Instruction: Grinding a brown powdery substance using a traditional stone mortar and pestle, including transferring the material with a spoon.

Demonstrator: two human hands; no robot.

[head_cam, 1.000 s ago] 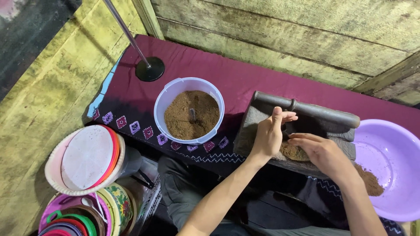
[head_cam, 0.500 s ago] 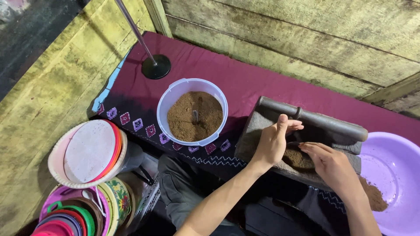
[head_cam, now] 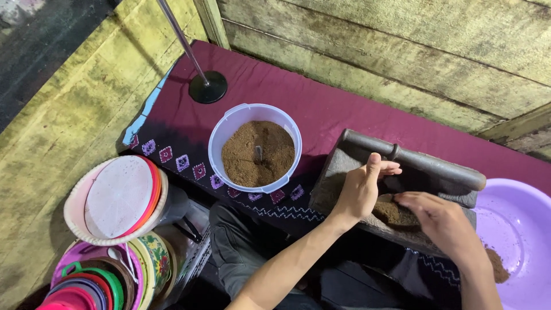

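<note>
Left hand (head_cam: 360,192): rests on dark stone slab (head_cam: 344,172), fingers extended, thumb raised, palm down, gripping nothing. Right hand (head_cam: 437,219): fingers curved loosely over brown paste (head_cam: 393,211) on slab; grip on paste cannot be determined. Stone roller (head_cam: 427,165): lies across slab far edge, just beyond both hands. White tub (head_cam: 229,129) of brown powder: left of slab, on maroon cloth (head_cam: 321,109). Purple basin (head_cam: 525,221): right of slab, brown residue inside. Stacked coloured plates (head_cam: 117,198): lower left.

Brown paste (head_cam: 395,212) heaped on grey grinding stone (head_cam: 344,172).
</note>
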